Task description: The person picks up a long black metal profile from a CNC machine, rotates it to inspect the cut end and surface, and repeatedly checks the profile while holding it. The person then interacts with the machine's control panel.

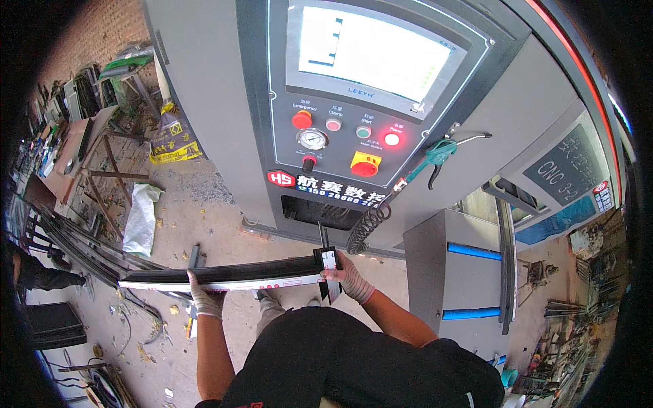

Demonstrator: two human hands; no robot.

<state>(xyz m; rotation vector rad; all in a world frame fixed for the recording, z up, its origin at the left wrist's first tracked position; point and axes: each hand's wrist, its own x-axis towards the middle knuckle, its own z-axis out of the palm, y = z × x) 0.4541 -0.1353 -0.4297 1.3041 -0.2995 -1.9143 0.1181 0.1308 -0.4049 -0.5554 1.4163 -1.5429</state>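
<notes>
Across in front of my body lies a long black bar-like profile with a white film strip along its near edge. My left hand, in a pale glove, is closed around its left part. At the profile's right end stands a caliper, with thin prongs pointing away from me and a pale face. My right hand, also gloved, is closed on the caliper, its thumb at the profile's end. Part of the grip is hidden behind the caliper.
Ahead stands a grey machine with a control panel, lit screen and red knobs. A green air gun hangs from a coiled hose. On the right are blue rollers; at left, long dark bars and a white sack.
</notes>
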